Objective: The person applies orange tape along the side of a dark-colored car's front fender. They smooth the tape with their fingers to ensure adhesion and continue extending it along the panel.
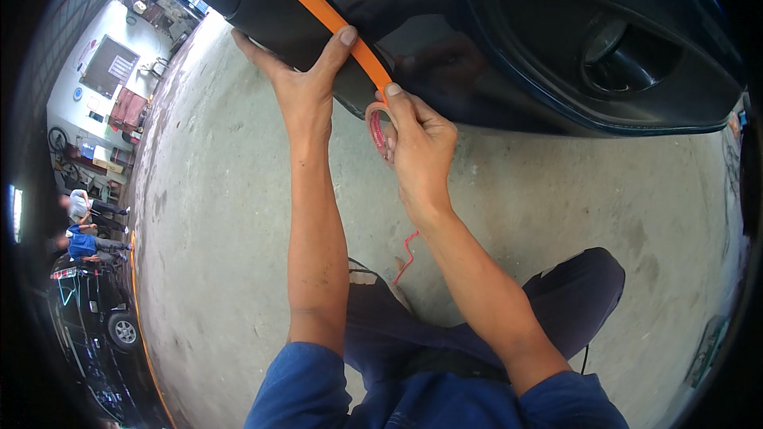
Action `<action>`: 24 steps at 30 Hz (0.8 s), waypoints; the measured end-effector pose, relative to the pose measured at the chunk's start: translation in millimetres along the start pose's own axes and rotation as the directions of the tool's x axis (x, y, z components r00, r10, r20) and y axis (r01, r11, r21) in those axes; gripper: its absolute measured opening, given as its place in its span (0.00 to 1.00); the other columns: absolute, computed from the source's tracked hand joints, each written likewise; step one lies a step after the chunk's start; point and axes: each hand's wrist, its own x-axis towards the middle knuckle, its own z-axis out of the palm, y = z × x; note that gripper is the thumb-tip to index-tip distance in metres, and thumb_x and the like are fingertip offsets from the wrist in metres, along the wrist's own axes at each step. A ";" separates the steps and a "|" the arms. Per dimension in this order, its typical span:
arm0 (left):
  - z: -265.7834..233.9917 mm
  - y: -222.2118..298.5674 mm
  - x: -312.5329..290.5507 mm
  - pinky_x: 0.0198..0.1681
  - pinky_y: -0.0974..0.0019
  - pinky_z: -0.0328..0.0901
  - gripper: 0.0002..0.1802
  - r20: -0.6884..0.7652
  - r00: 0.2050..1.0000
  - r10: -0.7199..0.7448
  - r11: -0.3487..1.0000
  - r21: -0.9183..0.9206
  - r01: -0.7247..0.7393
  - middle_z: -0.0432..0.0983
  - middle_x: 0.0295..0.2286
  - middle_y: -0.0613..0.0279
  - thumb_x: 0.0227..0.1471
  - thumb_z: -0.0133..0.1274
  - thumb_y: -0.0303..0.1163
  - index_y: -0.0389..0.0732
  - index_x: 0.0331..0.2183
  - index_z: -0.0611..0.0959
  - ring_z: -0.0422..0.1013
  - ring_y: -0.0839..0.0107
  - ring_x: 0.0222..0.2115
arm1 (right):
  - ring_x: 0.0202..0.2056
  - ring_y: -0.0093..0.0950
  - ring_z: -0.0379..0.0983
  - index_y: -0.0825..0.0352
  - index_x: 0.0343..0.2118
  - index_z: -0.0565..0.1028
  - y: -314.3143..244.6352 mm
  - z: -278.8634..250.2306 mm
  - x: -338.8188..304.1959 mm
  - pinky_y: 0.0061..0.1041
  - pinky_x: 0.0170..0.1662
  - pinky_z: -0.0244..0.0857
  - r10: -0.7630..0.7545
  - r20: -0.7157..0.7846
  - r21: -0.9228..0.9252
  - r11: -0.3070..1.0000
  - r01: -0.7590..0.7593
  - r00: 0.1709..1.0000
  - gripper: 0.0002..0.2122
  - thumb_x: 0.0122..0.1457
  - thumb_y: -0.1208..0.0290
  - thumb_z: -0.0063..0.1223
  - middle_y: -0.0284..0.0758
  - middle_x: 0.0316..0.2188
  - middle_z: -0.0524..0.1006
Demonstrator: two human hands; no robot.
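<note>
Reaching up with the left forearm almost upright, and spreading the left hand (304, 94) wide between thumb and fingers; resting the left thumb on the orange tape (319, 9), stretched as a strip across the dark car bumper (453, 40); stretching the left fingers to the bumper's lower edge, partly out of sight; cannot tell the exact hold of the hidden tips; slanting the right forearm up and leftward, and bringing the right hand (423, 141) in near the left; pinching the lower end of the strip between right thumb and forefinger, with the other fingers bent in beside the tape roll (375, 133), at the bumper's lower edge; squatting in dark trousers (568, 298) over the grey floor (230, 191), near a red string (408, 248).
</note>
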 end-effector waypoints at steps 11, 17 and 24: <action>-0.3 -4.8 -12.4 0.75 0.52 0.44 0.88 0.015 0.999 0.029 0.982 0.185 -0.031 0.42 0.71 0.29 0.36 0.81 0.53 0.31 0.73 0.33 0.45 0.38 0.72 | 0.16 0.10 0.57 0.68 0.37 0.85 3.9 2.4 -1.5 0.16 0.19 0.49 -0.023 0.005 0.021 1.000 0.022 1.000 0.15 0.71 0.59 0.60 0.19 0.15 0.65; -2.7 1.2 -3.9 0.75 0.52 0.45 0.85 -0.019 1.000 -0.012 1.000 -0.025 0.012 0.44 0.70 0.28 0.39 0.81 0.50 0.29 0.73 0.34 0.46 0.39 0.72 | 0.15 0.11 0.57 0.68 0.37 0.86 2.9 1.6 0.0 0.17 0.19 0.48 -0.006 -0.020 -0.015 1.000 0.006 1.000 0.16 0.71 0.58 0.60 0.20 0.14 0.66; -0.8 3.0 -3.1 0.75 0.52 0.45 0.83 -0.012 1.000 0.016 1.000 0.024 -0.015 0.47 0.70 0.29 0.40 0.80 0.49 0.29 0.73 0.35 0.49 0.41 0.72 | 0.21 0.10 0.63 0.74 0.40 0.86 0.7 0.4 -3.7 0.14 0.22 0.54 0.012 -0.007 0.016 1.000 -0.012 1.000 0.15 0.71 0.64 0.60 0.25 0.22 0.76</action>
